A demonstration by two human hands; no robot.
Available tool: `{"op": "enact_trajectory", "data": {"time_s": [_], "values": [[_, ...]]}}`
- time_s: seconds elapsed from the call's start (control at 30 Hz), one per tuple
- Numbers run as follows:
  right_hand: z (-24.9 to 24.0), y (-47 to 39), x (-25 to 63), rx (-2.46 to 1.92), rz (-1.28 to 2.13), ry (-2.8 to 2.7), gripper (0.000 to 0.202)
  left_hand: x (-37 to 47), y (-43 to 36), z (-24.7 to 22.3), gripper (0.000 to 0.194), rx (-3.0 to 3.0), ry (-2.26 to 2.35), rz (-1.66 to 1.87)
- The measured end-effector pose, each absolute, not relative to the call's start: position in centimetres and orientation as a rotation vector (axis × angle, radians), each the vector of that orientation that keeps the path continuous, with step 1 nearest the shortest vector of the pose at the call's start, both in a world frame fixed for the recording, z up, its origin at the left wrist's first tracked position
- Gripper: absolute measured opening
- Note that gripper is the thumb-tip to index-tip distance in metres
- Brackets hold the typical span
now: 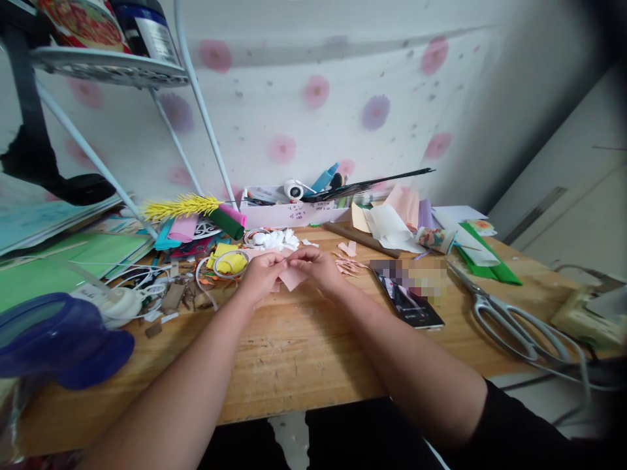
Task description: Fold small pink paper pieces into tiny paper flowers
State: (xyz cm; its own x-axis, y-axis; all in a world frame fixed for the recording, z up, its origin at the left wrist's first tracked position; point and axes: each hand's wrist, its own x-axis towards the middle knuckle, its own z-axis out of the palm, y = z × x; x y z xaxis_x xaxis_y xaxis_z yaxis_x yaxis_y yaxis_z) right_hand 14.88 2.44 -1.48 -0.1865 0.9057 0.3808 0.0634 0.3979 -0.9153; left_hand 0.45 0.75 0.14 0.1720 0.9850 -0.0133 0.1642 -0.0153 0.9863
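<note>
My left hand (264, 275) and my right hand (316, 266) meet over the middle of the wooden table. Between them is a small piece of pale pink paper (292, 279), pinched at its upper edge by the fingers of both hands. Its lower corner hangs free below the fingertips. Just right of my right hand lies a small pile of thin pink paper strips (350, 264). Behind the hands sit white crumpled paper pieces (277, 240), and a yellow paper piece (230, 260) is left of my left hand.
A phone (409, 297) and large scissors (504, 313) lie to the right. Rolled coloured paper (406, 215) and a white box of tools (289, 214) stand at the back. Cords, scraps and a blue container (53, 333) crowd the left, under a metal rack (112, 65).
</note>
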Motion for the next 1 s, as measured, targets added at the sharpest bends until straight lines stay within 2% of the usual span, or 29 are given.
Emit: {"op": "enact_trajectory", "data": {"time_s": [0.13,0.3,0.7,1.0], "values": [[-1.65,2.44,14.83,-0.841,1.015,-1.548,0.013,0.40,0.99,-0.41,0.020,1.390,1.127,0.990],[-1.74,2.42,14.77,-0.818,1.162,-1.460,0.027,0.16,1.06,-0.56,0.022,1.323,1.015,0.983],[-1.25,2.07,14.83,-0.827,1.224,-1.482,0.027,0.13,0.95,-0.38,0.026,1.204,0.910,0.991],[-1.22,1.95,14.77,-0.788,1.233,-1.512,0.030,-0.10,0.77,0.10,0.018,1.221,0.873,1.013]]}}
